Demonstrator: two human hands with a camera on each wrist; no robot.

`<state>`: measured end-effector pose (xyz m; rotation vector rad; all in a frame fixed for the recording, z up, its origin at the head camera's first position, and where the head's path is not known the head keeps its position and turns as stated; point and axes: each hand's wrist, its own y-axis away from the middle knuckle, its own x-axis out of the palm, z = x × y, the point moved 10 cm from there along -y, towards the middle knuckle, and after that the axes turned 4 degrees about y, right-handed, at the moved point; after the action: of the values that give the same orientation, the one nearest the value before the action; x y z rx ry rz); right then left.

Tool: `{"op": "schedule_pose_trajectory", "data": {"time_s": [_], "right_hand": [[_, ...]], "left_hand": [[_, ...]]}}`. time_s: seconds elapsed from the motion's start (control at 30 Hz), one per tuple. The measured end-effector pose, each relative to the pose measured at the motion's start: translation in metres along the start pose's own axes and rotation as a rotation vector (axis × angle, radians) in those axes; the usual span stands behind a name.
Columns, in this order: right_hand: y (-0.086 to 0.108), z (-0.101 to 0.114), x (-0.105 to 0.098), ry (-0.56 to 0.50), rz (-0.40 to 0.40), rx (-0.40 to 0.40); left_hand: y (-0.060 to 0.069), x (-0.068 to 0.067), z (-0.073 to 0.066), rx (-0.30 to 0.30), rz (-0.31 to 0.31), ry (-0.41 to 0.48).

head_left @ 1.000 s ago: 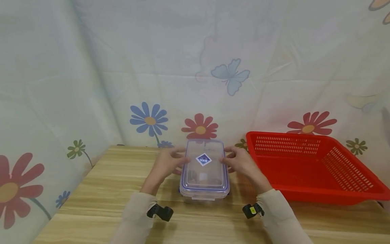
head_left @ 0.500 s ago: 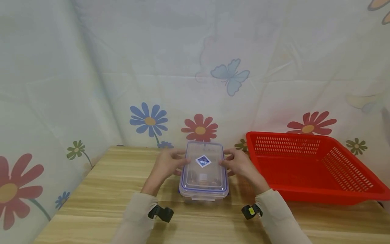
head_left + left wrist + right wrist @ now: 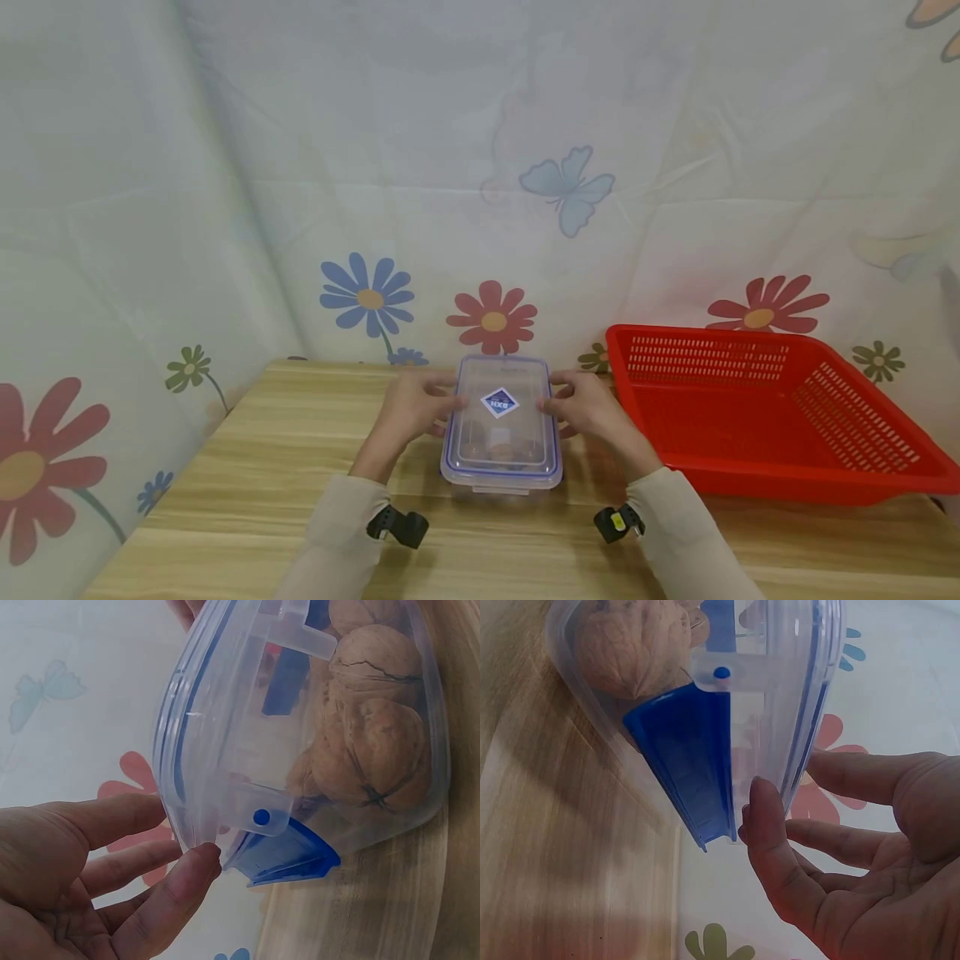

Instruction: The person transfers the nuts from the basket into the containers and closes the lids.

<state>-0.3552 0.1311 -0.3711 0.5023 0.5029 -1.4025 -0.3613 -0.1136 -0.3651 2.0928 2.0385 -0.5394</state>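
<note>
A clear food container stands on the table before me, with walnuts visible through its wall. Its clear lid, edged in blue and bearing a diamond label, lies over the top. My left hand pinches the lid's left edge towards the far end, thumb on top and fingertip at the rim. Opposite, my right hand pinches the right edge the same way. In the wrist views, a blue clip on the left and another clip on the right hang unfastened. Whether the lid sits fully down I cannot tell.
On the right stands a red plastic basket with slotted walls, close to my right forearm. The wooden table ends at a flowered curtain behind the container.
The lid's far end has come down and slightly nearer, so the lid lies flatter on the container. Both hands have sunk slightly with it, keeping their pinch.
</note>
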Motion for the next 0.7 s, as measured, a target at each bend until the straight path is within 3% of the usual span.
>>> {"op": "schedule_pose_trajectory", "data": {"time_s": [0.37,0.7], "right_hand": [[-0.002,-0.004,0.003,-0.007,0.01,0.002],[-0.004,-0.007,0.004,-0.015,-0.011,0.016]], "left_hand": [[-0.002,0.003,0.009,-0.04,0.009,0.014],[-0.003,0.002,0.021,-0.084,0.023,0.099]]}}
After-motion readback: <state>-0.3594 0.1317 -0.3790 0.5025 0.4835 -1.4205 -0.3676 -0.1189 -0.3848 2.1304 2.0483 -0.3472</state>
